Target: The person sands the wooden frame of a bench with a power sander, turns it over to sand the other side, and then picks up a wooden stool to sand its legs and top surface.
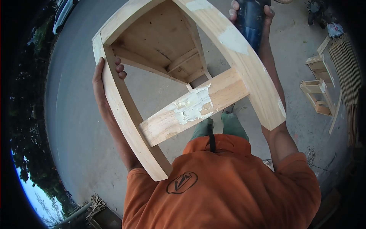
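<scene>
A pale wooden chair frame (126,103) with curved legs fills the upper middle of the head view, tilted, its panelled underside showing. My left hand (109,70) grips the left leg, thumb outside and fingertips wrapped over the inner edge. Whitish filler (192,105) lies rough and flaking on the crosspiece (158,128) between the legs. Smoother pale patches mark the right leg (253,72). Beyond that leg, my right hand (268,19) is wrapped round a dark blue cylindrical tool (249,21); its working end is hidden by the wood.
Smaller wooden frames (318,97) stand on the concrete floor at right, beside a row of long thin slats (345,65). A plastic bag (334,29) lies at upper right. Scrap sticks (97,204) are piled at lower left. A parked vehicle (63,15) shows at upper left.
</scene>
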### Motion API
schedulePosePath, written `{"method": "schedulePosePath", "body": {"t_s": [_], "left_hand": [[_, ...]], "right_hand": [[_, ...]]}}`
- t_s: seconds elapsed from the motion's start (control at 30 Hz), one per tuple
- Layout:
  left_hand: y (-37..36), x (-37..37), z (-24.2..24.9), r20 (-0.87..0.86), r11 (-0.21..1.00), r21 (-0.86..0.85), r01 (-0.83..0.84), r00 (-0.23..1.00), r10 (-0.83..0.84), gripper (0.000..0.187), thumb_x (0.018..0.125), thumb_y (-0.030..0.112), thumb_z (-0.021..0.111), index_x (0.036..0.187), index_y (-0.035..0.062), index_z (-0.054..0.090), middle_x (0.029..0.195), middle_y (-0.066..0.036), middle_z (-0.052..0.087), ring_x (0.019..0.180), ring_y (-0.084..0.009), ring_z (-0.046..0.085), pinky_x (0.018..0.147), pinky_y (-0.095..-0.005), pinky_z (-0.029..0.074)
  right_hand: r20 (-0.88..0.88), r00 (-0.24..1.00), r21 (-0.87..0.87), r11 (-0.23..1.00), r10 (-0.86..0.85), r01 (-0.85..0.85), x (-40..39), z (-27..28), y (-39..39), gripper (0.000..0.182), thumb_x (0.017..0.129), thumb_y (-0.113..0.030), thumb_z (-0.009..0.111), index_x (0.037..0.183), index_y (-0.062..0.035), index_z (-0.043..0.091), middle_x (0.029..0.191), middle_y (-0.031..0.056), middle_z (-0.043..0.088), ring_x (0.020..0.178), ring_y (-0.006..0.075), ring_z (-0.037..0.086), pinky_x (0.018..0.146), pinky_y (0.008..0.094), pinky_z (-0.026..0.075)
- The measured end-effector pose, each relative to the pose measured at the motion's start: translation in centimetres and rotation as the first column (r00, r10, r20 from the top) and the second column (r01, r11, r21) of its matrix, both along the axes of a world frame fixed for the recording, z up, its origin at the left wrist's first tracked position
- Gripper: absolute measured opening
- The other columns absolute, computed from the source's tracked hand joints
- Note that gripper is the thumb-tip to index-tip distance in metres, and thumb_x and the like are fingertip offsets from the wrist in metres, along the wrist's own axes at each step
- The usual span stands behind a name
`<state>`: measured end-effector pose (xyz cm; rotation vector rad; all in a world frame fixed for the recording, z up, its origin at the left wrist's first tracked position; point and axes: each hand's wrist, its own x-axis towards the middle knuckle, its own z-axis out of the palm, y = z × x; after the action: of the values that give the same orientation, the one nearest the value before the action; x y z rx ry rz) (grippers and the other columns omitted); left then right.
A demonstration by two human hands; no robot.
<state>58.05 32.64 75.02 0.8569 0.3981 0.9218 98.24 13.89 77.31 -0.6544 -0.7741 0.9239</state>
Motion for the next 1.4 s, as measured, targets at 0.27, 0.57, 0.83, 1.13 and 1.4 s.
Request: {"method": "schedulePosePath", "body": {"t_s": [0.27,0.57,0.83,1.13,1.4], "left_hand": [[-0.2,6.5,2.4,0.016,0.997,-0.079,-0.023,1.0,0.024,0.047,0.103,0.033,0.051,0.126,-0.0076,0.043,0.097,-0.014,0.059,0.074,-0.0158,0.061,0.059,-0.0258,0.059],[-1.4,12.2,4.2,-0.104,0.99,0.052,-0.132,0.985,0.137,0.05,0.103,0.034,0.048,0.131,-0.0074,0.048,0.102,-0.019,0.07,0.086,-0.0226,0.072,0.074,-0.0337,0.064],[-1.5,14.7,4.8,-0.106,0.992,-0.006,-0.123,0.987,0.121,0.045,0.099,0.033,0.056,0.122,-0.0056,0.055,0.096,-0.016,0.071,0.084,-0.0225,0.073,0.076,-0.0386,0.062],[1.7,15.9,2.8,-0.23,0.986,0.169,0.004,0.973,0.036,0.062,0.093,0.04,0.065,0.13,-0.0088,0.053,0.112,-0.026,0.066,0.104,-0.0267,0.07,0.092,-0.0454,0.057],[-0.6,15.4,5.8,-0.456,0.575,0.818,0.031,0.643,0.615,0.088,0.081,0.061,0.07,0.148,0.0085,0.048,0.152,-0.023,0.043,0.133,-0.0367,0.052,0.112,-0.0454,0.039]], "right_hand": [[0.167,0.648,0.432,0.536,0.743,-0.725,6.3,0.6,2.1,0.077,0.077,-0.067,0.072,0.12,-0.0081,0.047,0.13,0.0279,0.059,0.13,0.0442,0.053,0.114,0.0522,0.04],[-0.152,0.638,0.291,0.651,0.755,-0.701,11.4,1.0,0.2,0.075,0.075,-0.067,0.07,0.116,-0.0073,0.049,0.137,0.027,0.052,0.122,0.034,0.06,0.097,0.0409,0.056],[-0.099,0.754,0.15,0.759,0.65,-0.634,13.3,4.7,-2.9,0.074,0.074,-0.055,0.078,0.114,-0.003,0.045,0.131,0.0238,0.051,0.115,0.031,0.063,0.091,0.04,0.059],[-0.039,0.999,-0.027,1.0,0.002,-0.003,14.9,5.0,-13.5,0.073,0.075,-0.051,0.077,0.114,0.0042,0.052,0.129,0.0328,0.054,0.111,0.0368,0.065,0.094,0.0456,0.059],[-0.046,0.93,0.001,0.931,-0.366,0.366,13.9,-0.1,-24.0,0.073,0.08,-0.054,0.071,0.118,0.0043,0.05,0.112,0.0236,0.06,0.088,0.028,0.067,0.076,0.0401,0.06]]}}
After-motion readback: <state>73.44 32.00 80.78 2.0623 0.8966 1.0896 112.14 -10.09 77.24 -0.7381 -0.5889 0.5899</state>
